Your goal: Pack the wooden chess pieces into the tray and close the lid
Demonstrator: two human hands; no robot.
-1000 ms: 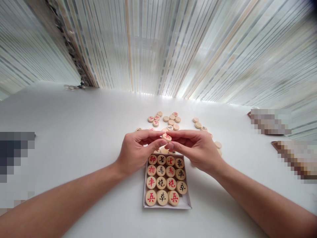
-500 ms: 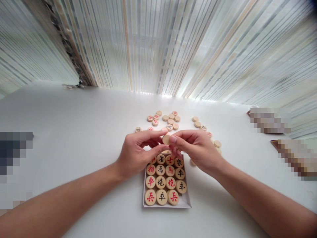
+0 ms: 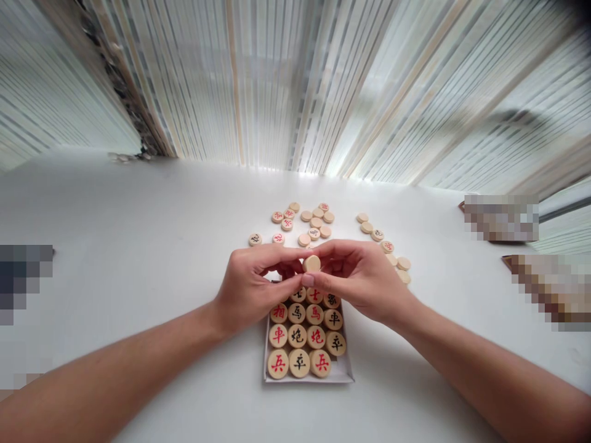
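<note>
A round wooden Chinese chess piece [image 3: 312,264], its blank side facing me, is pinched between the fingertips of both hands. My left hand [image 3: 256,277] grips it from the left and my right hand [image 3: 364,277] from the right, thumbs and forefingers meeting around it. Right below stands a shallow white box [image 3: 344,373] with rows of pieces marked in red and black characters. The far end of the box is hidden by my hands. At its near right corner a patch of bare bottom shows.
Loose chess pieces [image 3: 316,222] lie in a cluster beyond my hands, some blank side up. More pieces [image 3: 377,235] trail off to the right. A striped curtain [image 3: 286,92] hangs at the table's [image 3: 138,246] far edge. Blurred-out objects [image 3: 503,221] stand at the right.
My right thumb and fingers have shifted left around the piece, which now shows its blank face and side more upright. The view has moved slightly.
</note>
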